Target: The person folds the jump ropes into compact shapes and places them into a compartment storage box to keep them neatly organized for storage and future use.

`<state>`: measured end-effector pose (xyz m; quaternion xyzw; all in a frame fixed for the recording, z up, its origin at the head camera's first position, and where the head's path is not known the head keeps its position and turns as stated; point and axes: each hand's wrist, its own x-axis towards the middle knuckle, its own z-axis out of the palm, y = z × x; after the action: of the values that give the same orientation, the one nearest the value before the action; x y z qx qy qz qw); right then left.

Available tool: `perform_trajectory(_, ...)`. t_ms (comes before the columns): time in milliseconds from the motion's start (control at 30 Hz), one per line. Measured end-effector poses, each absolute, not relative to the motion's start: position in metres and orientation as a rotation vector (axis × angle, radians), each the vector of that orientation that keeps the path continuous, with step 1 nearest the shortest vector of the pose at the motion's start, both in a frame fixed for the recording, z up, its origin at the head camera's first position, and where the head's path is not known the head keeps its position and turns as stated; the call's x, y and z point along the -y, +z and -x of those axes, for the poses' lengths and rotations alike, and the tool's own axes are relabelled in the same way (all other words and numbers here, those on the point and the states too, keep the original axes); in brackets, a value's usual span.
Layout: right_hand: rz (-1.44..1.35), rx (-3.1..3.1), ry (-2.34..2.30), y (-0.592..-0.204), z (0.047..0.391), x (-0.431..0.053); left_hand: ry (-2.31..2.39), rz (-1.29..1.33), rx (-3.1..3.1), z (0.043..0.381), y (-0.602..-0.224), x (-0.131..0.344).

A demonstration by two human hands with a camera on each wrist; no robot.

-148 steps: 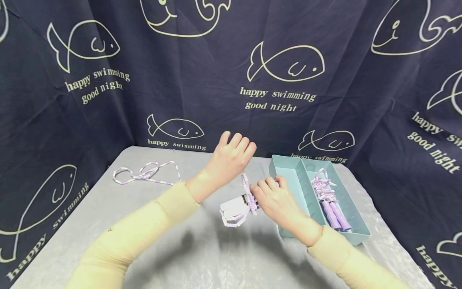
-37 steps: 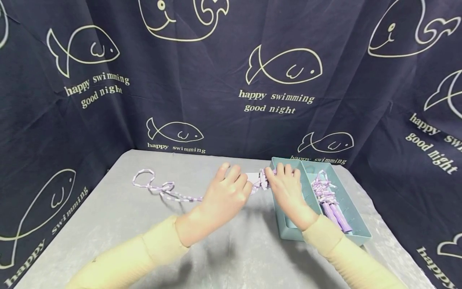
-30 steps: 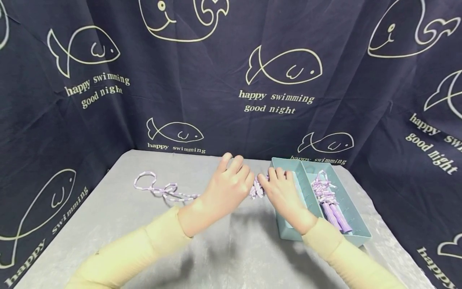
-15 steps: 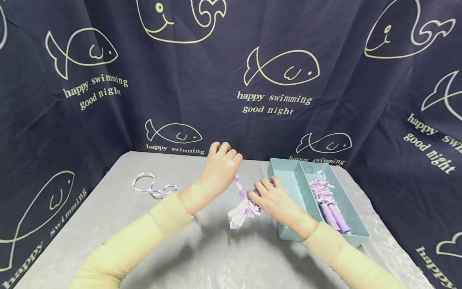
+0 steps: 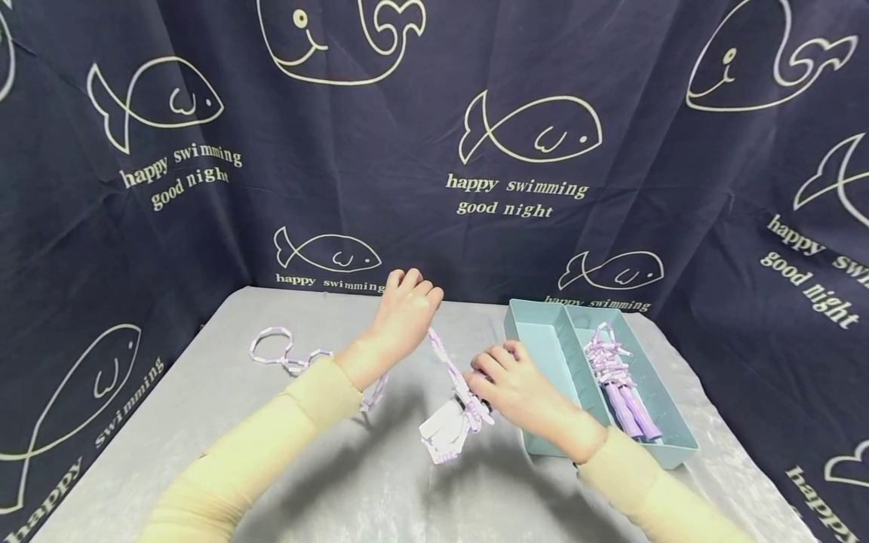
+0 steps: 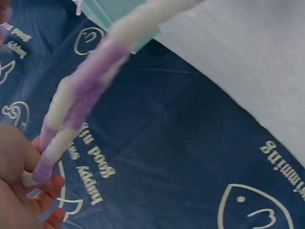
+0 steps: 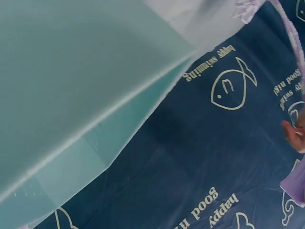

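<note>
A purple and white beaded jump rope is gathered into a bundle [image 5: 444,431] that hangs below my right hand [image 5: 519,385]. The fingers of that hand curl round the bundle's other end, mostly hidden; a purple handle [image 7: 295,185] shows at the edge of the right wrist view. My left hand [image 5: 407,313], higher and further left, pinches a doubled length of the same beaded rope [image 6: 90,83]. This length slants from its fingertips down to the bundle. A looped tail of rope [image 5: 271,348] trails on the table, partly hidden by my left forearm.
At the right a pale teal tray [image 5: 665,452] with two compartments stands on the grey table [image 5: 380,490]. In its right compartment lies another bundled jump rope [image 5: 614,377] with two purple handles. A dark blue fish-print cloth [image 5: 407,173] hangs behind and at the sides.
A second ago both hands were close together by the tray. My left hand has since moved up and left, drawing rope between the hands. My right hand and the bundle are lower.
</note>
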<state>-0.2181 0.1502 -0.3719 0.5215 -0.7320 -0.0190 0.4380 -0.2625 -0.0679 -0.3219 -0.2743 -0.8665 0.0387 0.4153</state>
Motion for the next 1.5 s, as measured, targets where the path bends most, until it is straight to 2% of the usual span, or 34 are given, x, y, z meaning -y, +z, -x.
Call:
perform_trajectory(400, -1.206, 1.885, 0.263, -0.361, 0.209, -0.155, 0.091, 0.777, 2.236, 0.276, -0.354, 0.071)
perform_trajectory(733, -1.036, 1.965, 0.31, -0.354, 0.204, -0.159, 0.05, 0.778, 2.302, 0.275, -0.375, 0.077)
perform_trajectory(1233, -0.759, 2.085, 0.385, -0.329, 0.2, -0.164, 0.094, 0.769, 2.392, 0.265, -0.394, 0.076)
perform_trajectory(1500, -0.635, 2.104, 0.384, -0.327, 0.203, -0.163, 0.128, 0.751, 2.407, 0.246, -0.399, 0.066)
